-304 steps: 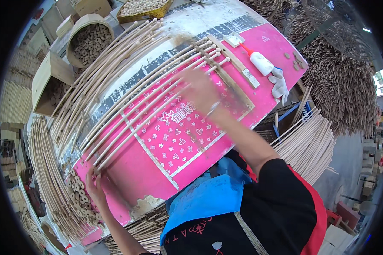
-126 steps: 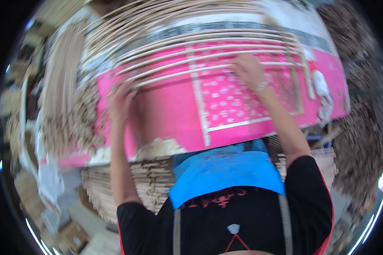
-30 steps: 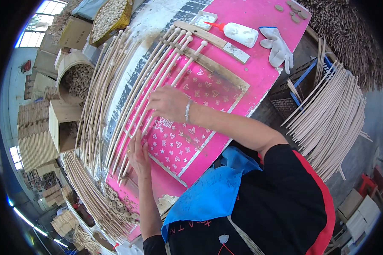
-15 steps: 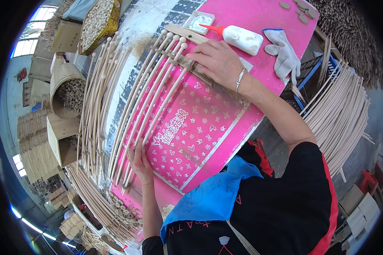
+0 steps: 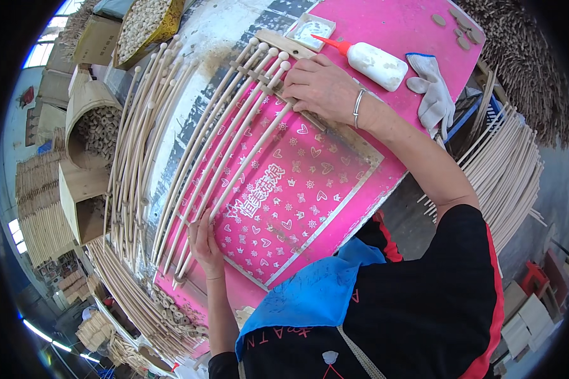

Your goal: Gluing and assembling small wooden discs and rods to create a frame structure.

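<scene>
Several slim wooden sticks with round ball ends lie side by side across a notched wooden strip (image 5: 259,77) on the pink table. My right hand (image 5: 319,91) is closed at the far end of the nearest wooden stick (image 5: 254,151), its fingers hiding that tip. Near the other end, my left hand (image 5: 205,245) closes its fingertips around the same stick, beside its neighbours. A flat wooden bar (image 5: 281,44) lies just beyond the right hand. Close by are a white squeeze bottle with a red nozzle (image 5: 376,65) and a small square tray of white paste (image 5: 314,30).
More ball-ended sticks (image 5: 133,151) lie to the left, near wooden bins of small rings (image 5: 95,132) and a box of wooden balls (image 5: 146,28). A white work glove (image 5: 431,91) and wooden discs (image 5: 464,31) rest at the table's right. Stick bundles (image 5: 506,170) stand beyond its edge.
The whole view has shifted slightly, so the table sits a little lower and the bottle farther right. Both hands keep about the same places on the stick.
</scene>
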`<move>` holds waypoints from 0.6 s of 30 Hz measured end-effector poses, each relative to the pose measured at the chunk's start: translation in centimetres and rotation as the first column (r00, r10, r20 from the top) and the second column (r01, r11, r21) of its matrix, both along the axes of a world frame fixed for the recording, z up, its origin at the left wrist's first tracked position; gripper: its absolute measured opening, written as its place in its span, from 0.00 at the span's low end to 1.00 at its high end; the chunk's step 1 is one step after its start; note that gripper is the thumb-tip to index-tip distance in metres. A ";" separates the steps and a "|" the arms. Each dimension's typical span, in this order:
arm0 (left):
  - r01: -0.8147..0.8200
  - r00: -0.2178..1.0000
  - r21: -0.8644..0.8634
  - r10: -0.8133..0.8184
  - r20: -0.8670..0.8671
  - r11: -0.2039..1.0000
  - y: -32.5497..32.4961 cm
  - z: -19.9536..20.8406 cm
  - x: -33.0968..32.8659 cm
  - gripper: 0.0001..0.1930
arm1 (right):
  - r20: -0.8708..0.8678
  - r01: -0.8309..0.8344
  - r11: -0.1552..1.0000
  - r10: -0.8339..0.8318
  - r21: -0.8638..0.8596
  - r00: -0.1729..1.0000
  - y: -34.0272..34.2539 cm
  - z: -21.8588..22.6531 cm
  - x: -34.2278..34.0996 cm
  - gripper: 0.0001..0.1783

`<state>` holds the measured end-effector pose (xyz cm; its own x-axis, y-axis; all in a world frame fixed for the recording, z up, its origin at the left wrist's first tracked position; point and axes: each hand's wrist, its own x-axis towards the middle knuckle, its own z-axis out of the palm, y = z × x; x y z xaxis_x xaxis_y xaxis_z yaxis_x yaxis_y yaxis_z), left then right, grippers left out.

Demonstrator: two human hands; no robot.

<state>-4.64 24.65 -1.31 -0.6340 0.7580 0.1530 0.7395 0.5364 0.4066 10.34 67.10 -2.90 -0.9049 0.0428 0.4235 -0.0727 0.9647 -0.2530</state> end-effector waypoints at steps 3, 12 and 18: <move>0.036 0.998 0.002 -0.036 0.044 0.999 0.1 0.3 -0.2 0.19 | 0.006 -0.020 1.000 0.020 -0.007 1.000 0.4 -0.1 -0.3 0.17; 0.077 0.971 -0.049 -0.064 0.232 0.996 -0.1 1.6 -1.6 0.16 | -0.073 -0.054 0.998 0.052 -0.023 0.996 0.4 0.3 -0.2 0.20; 0.110 0.934 -0.059 -0.083 0.346 0.992 0.0 1.8 -2.5 0.16 | 0.004 -0.033 0.999 0.033 -0.042 0.999 0.1 0.6 -0.5 0.22</move>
<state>-7.17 24.68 0.50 -0.5608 0.8190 -0.1210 0.6123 0.5086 0.6053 9.86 67.17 -2.29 -0.9079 0.0308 0.4180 -0.1029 0.9504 -0.2935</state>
